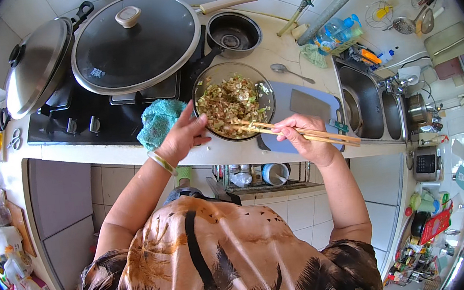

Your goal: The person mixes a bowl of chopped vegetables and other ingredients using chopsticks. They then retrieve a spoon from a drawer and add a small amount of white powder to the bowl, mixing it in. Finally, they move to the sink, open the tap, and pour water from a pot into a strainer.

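A glass bowl (269, 85) of chopped, mixed filling (231, 102) stands near the counter's front edge. My right hand (306, 136) holds several wooden chopsticks (325, 135), their tips in the filling at the near side of the bowl. At the bowl's left rim is my left hand (186, 135), fingers spread; whether it touches the glass is hard to tell. A teal cloth (160, 121) lies just behind that hand, at the stove's front edge. Right of the bowl, a cleaver blade (309, 104) rests on a blue-grey cutting board (285, 145).
Behind the bowl stands a small dark saucepan (234, 35), with a metal spoon (292, 72) to its right. A large lidded pan (134, 44) and another lidded pan (41, 68) occupy the black stove (121, 129). At right is a steel sink (362, 104).
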